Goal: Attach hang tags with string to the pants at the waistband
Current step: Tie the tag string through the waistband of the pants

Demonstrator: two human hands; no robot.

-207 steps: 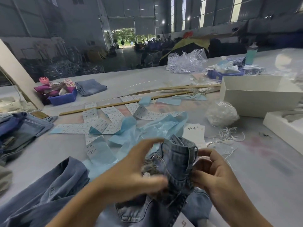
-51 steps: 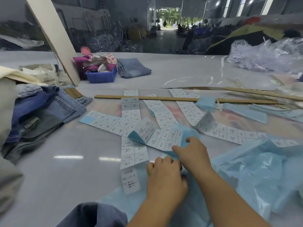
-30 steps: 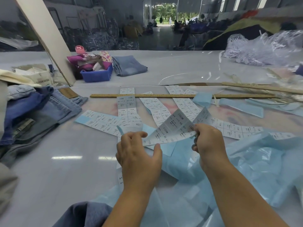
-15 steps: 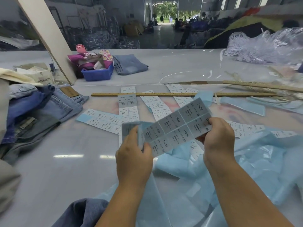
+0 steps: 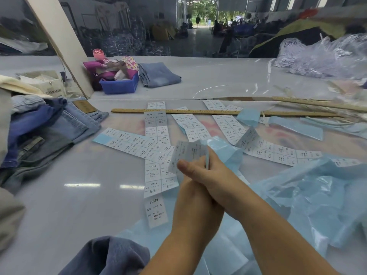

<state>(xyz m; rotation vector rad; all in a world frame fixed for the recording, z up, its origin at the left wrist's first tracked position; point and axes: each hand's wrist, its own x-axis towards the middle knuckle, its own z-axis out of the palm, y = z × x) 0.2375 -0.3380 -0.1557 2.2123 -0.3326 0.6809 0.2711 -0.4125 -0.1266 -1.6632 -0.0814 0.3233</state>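
White label sheet (image 5: 187, 153) blurred, bent, held by right hand (image 5: 206, 175), left hand (image 5: 195, 197)

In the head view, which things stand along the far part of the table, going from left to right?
Cream bag → leaning board → blue bin → folded jeans → clear plastic heap.

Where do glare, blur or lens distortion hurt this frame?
Head view: ceiling lights glare as two white streaks on the glossy table; the label sheet gripped between the left hand and right hand is motion-blurred, print unreadable; the wide lens bows the ruler; the bright far doorway is washed out.
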